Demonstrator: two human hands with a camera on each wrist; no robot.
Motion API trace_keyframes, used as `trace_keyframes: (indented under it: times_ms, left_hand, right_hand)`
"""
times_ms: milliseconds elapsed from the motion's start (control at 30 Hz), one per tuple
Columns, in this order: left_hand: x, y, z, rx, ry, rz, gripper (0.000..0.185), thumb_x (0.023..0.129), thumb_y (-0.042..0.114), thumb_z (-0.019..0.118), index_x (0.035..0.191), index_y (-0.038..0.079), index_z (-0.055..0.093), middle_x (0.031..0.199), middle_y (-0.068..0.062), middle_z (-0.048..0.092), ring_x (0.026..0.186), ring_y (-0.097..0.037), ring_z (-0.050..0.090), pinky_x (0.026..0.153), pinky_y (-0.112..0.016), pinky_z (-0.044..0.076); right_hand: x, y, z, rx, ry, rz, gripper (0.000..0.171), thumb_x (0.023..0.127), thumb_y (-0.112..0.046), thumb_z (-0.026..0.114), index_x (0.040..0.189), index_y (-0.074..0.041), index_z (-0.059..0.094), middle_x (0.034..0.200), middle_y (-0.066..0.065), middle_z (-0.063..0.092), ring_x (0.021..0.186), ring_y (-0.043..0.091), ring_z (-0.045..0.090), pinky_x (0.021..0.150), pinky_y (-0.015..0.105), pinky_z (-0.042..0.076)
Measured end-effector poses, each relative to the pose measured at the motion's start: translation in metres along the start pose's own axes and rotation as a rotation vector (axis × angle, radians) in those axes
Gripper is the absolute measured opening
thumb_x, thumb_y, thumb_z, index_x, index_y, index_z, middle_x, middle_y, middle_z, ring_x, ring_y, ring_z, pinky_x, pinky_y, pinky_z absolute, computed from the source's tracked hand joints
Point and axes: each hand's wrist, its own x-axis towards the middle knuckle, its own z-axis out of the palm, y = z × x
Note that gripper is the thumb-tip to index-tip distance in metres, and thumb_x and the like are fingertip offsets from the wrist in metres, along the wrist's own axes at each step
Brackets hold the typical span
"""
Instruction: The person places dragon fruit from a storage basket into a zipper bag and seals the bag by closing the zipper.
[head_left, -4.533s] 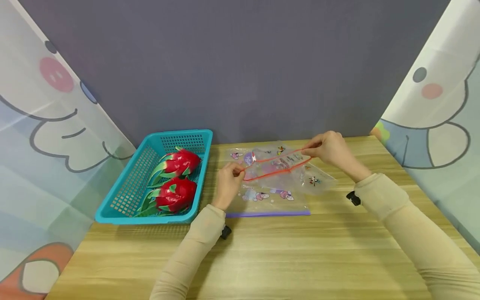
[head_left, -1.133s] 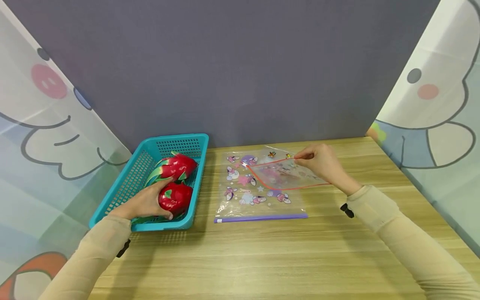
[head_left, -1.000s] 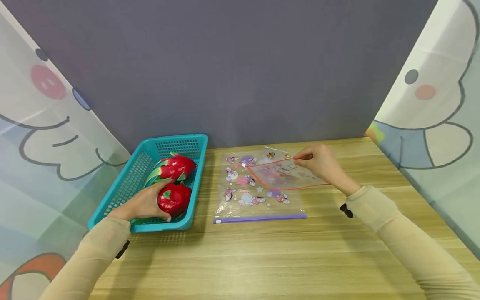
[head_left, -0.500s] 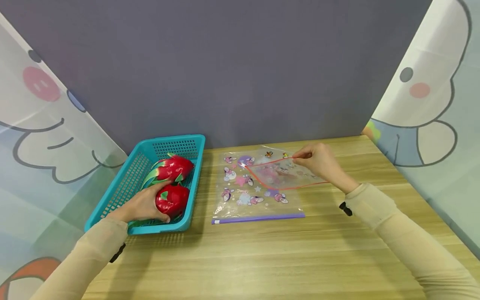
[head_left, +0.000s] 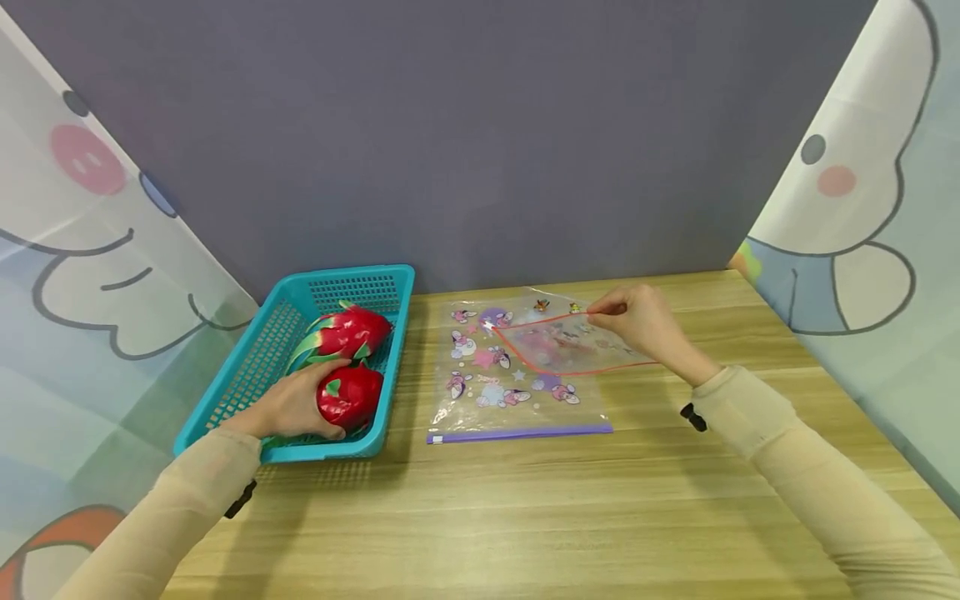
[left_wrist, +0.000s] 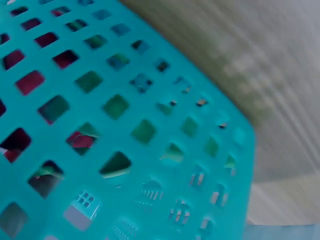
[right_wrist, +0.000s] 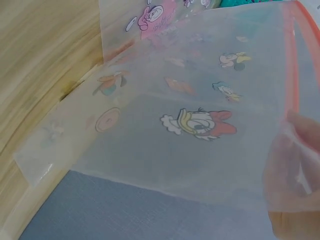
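In the head view my left hand (head_left: 296, 404) reaches into the turquoise basket (head_left: 258, 332), its fingers and thumb curled round the nearer red dragon fruit (head_left: 350, 397). Just behind it lies a second dragon fruit (head_left: 352, 330) with long green leaf tips. At the right, my right hand (head_left: 641, 321) pinches the red-edged rim of a clear zip bag (head_left: 573, 348) and holds it up, its mouth parted. Cartoon prints show on this bag (right_wrist: 200, 125) in the right wrist view. The left wrist view shows only the basket's perforated wall (left_wrist: 117, 135), hiding the left hand.
A larger clear printed bag with a purple slider strip (head_left: 517, 435) lies flat on the wooden table (head_left: 525, 517), partly under the red-edged bag. A grey panel (head_left: 480, 142) stands behind the table, and cartoon-printed cloths (head_left: 862, 250) hang at both sides.
Earlier both hands held the red-edged bag's rim. My left hand has let go, moved left into the basket and taken hold of the nearer dragon fruit. The last second shows hardly any movement.
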Motion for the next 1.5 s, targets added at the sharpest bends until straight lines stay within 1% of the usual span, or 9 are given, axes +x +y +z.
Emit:
trace_keyframes:
  times_ms: [100, 233, 500, 600, 733, 900, 1100, 1300, 1500]
  left_hand:
    - [0.001, 0.001, 0.001, 0.024, 0.014, 0.007, 0.105, 0.049, 0.046, 0.086, 0.136, 0.013, 0.038, 0.125, -0.016, 0.051, 0.107, -0.036, 0.049, 0.07, -0.047, 0.053]
    - [0.001, 0.004, 0.0, 0.037, 0.013, 0.01, 0.103, 0.05, 0.044, 0.085, 0.136, 0.012, 0.037, 0.126, -0.017, 0.051, 0.108, -0.037, 0.049, 0.07, -0.049, 0.052]
    - [-0.003, 0.016, -0.005, 0.099, 0.015, 0.021, 0.103, 0.05, 0.042, 0.085, 0.137, 0.012, 0.037, 0.129, -0.02, 0.046, 0.106, -0.039, 0.05, 0.07, -0.05, 0.052]
    - [-0.006, 0.021, -0.007, 0.116, 0.035, 0.017, 0.103, 0.05, 0.042, 0.085, 0.136, 0.013, 0.037, 0.128, -0.02, 0.047, 0.103, -0.037, 0.052, 0.069, -0.049, 0.052]
    - [-0.01, 0.028, -0.009, 0.109, 0.069, 0.016, 0.102, 0.051, 0.04, 0.085, 0.136, 0.012, 0.037, 0.127, -0.02, 0.046, 0.1, -0.037, 0.054, 0.067, -0.048, 0.053]
    - [-0.016, 0.035, -0.01, 0.096, 0.113, -0.007, 0.101, 0.053, 0.038, 0.085, 0.137, 0.01, 0.036, 0.127, -0.02, 0.045, 0.098, -0.039, 0.055, 0.064, -0.049, 0.054]
    - [-0.021, 0.04, -0.018, 0.131, 0.174, -0.05, 0.1, 0.053, 0.039, 0.085, 0.136, 0.01, 0.036, 0.124, -0.02, 0.046, 0.092, -0.042, 0.057, 0.062, -0.051, 0.053]
    - [-0.021, 0.045, -0.025, 0.139, 0.195, -0.079, 0.101, 0.055, 0.04, 0.084, 0.138, 0.01, 0.035, 0.124, -0.02, 0.046, 0.091, -0.043, 0.057, 0.062, -0.051, 0.053]
    - [-0.021, 0.051, -0.032, 0.153, 0.217, -0.1, 0.103, 0.053, 0.038, 0.085, 0.137, 0.01, 0.034, 0.121, -0.02, 0.047, 0.091, -0.043, 0.056, 0.061, -0.052, 0.053]
  right_hand:
    - [0.0, 0.001, -0.001, -0.008, 0.006, -0.001, 0.012, 0.081, -0.014, 0.07, 0.089, -0.007, 0.074, 0.085, 0.012, 0.07, 0.066, 0.016, 0.059, 0.058, 0.028, 0.045]
    - [0.0, 0.0, -0.001, -0.025, 0.012, 0.002, 0.012, 0.08, -0.015, 0.07, 0.088, -0.008, 0.074, 0.084, 0.011, 0.071, 0.065, 0.014, 0.059, 0.058, 0.027, 0.044]
    - [-0.002, -0.001, -0.001, -0.024, 0.017, -0.011, 0.011, 0.08, -0.015, 0.07, 0.087, -0.008, 0.074, 0.084, 0.012, 0.07, 0.065, 0.015, 0.059, 0.058, 0.028, 0.044]
    - [-0.002, -0.001, 0.0, -0.02, 0.018, -0.014, 0.011, 0.08, -0.014, 0.07, 0.087, -0.007, 0.074, 0.084, 0.012, 0.07, 0.065, 0.015, 0.059, 0.057, 0.027, 0.044]
    - [-0.002, 0.001, 0.0, -0.013, 0.012, -0.015, 0.011, 0.08, -0.013, 0.07, 0.088, -0.006, 0.074, 0.084, 0.012, 0.07, 0.064, 0.015, 0.058, 0.056, 0.027, 0.044]
    - [-0.001, 0.002, -0.002, -0.012, 0.01, -0.007, 0.012, 0.081, -0.014, 0.069, 0.089, -0.006, 0.074, 0.085, 0.012, 0.07, 0.063, 0.013, 0.058, 0.056, 0.026, 0.044]
    - [0.0, 0.001, -0.003, -0.028, 0.025, -0.009, 0.012, 0.081, -0.015, 0.07, 0.088, -0.007, 0.074, 0.084, 0.012, 0.071, 0.062, 0.013, 0.058, 0.056, 0.027, 0.043]
    - [0.0, 0.002, -0.003, -0.024, 0.028, -0.02, 0.012, 0.08, -0.014, 0.07, 0.088, -0.006, 0.074, 0.086, 0.012, 0.07, 0.062, 0.014, 0.057, 0.055, 0.027, 0.043]
    - [0.001, 0.002, -0.004, -0.026, 0.038, -0.037, 0.011, 0.08, -0.013, 0.07, 0.088, -0.006, 0.074, 0.084, 0.011, 0.07, 0.061, 0.013, 0.057, 0.055, 0.026, 0.043]
